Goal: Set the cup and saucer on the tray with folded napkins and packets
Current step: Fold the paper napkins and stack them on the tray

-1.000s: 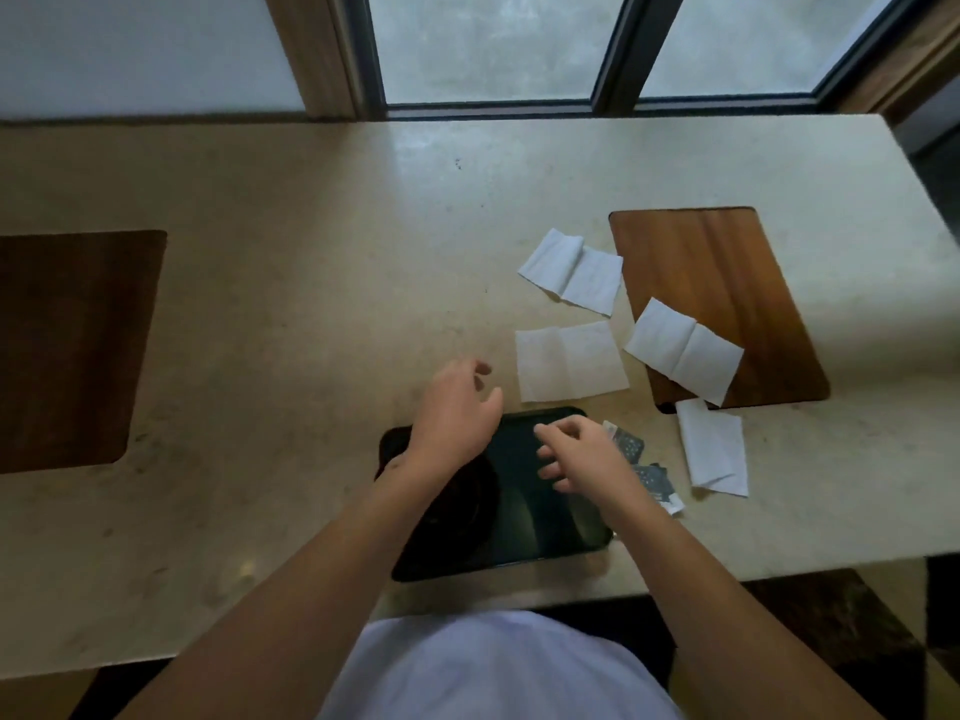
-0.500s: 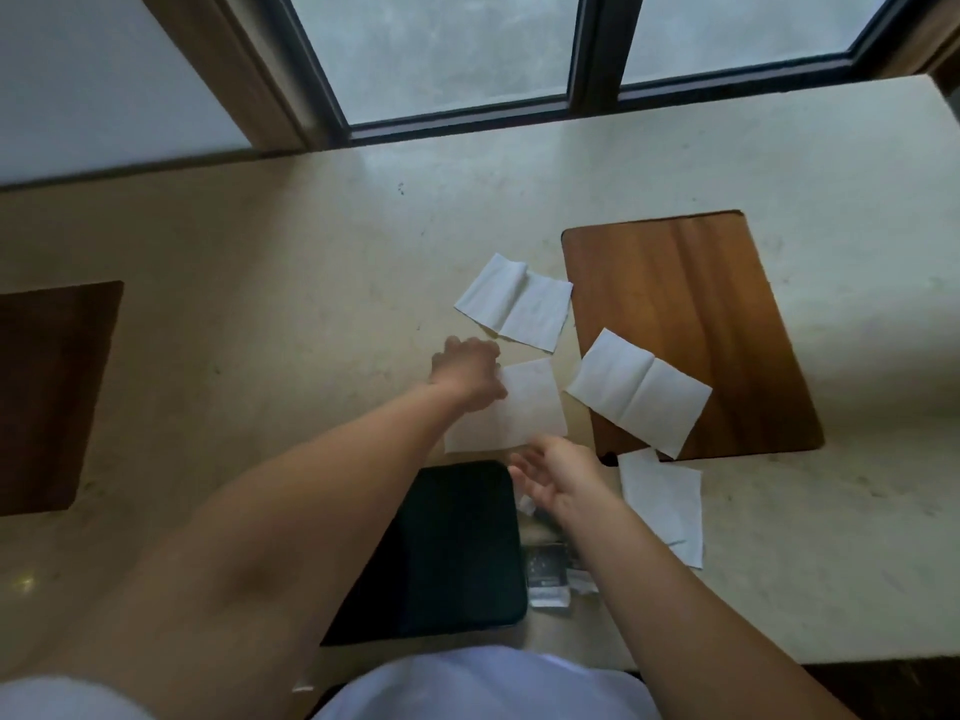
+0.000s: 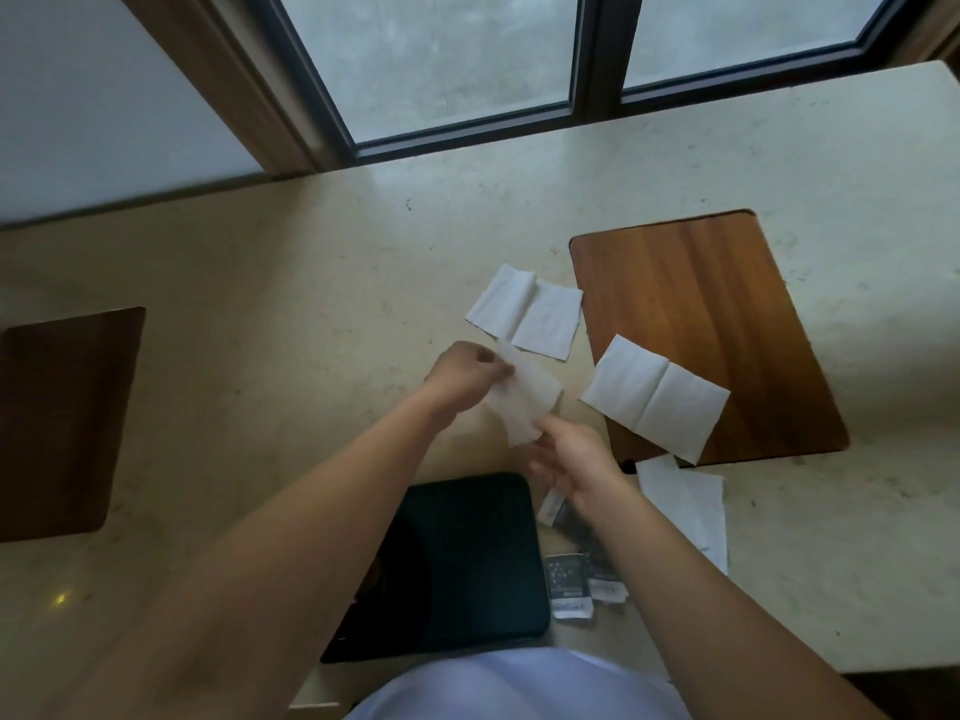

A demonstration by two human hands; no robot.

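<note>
Napkin [image 3: 524, 402] lifted off counter, now pinched between both hands [image 3: 470, 374].

The rectangular tray [image 3: 467, 563] is black and plain. The unfolded paper napkins [image 3: 655, 400] are plain white. The small packets [image 3: 569, 584] are dark grey with white ends. The wooden board [image 3: 701, 304] is reddish brown with streaked grain. The stone counter [image 3: 260, 304] is mottled cream.

Beige stone counter [image 3: 311, 283], two inset wood panels, window [image 3: 447, 59] behind.
</note>
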